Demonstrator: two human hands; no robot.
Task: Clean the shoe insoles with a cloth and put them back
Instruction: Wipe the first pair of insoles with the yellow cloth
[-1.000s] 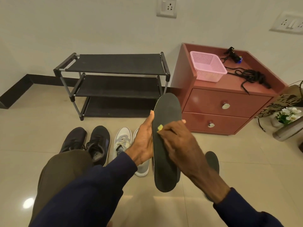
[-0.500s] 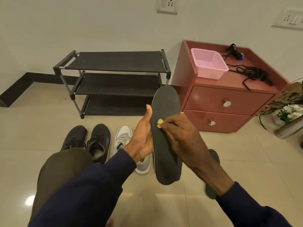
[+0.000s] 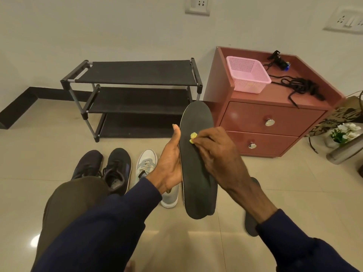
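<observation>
yellow cloth (image 3: 193, 136) edged up | black insole (image 3: 194, 183) upright, pale-rimmed | left hand (image 3: 170, 165) grips

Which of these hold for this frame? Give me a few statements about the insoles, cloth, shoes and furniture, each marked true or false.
1. The left hand holds the black insole off the floor. True.
2. The right hand presses a blue cloth on it. False: it pinches a yellow cloth against the insole.
3. The pink basket sits on the shoe rack. False: it sits on the red cabinet.
4. A second insole lies on the floor, partly hidden by the right forearm. True.
5. The shoes stand on the rack's shelves. False: they stand on the floor in front of it.
</observation>
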